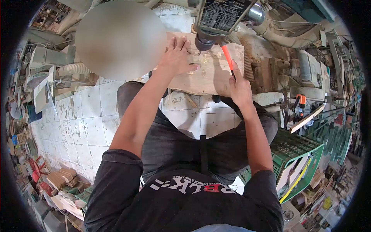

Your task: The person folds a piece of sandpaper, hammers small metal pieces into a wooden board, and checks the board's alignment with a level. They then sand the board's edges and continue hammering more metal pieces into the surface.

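Note:
A wooden board (pixel 210 79) lies in front of me, under a dark machine head (pixel 221 17) that looks like a drill press. Its chuck (pixel 205 41) hangs over the board's far part, and a thin bit points down at the wood. My left hand (pixel 178 61) rests on the board's left side with fingers spread and thumb stretched toward the bit. At the right edge, my right hand (pixel 240 88) is closed round a slim orange-and-black handle (pixel 228 57). This handle's upper end reaches close to the chuck, and its far end is hidden by the machine head.
A green plastic crate (pixel 297 149) holding flat pieces stands right of my knee. Hoses and machine parts (pixel 278 73) line the right side. Stacked wood blocks (pixel 62 178) sit at lower left on the tiled floor (pixel 89 120). A blurred disc covers the upper left.

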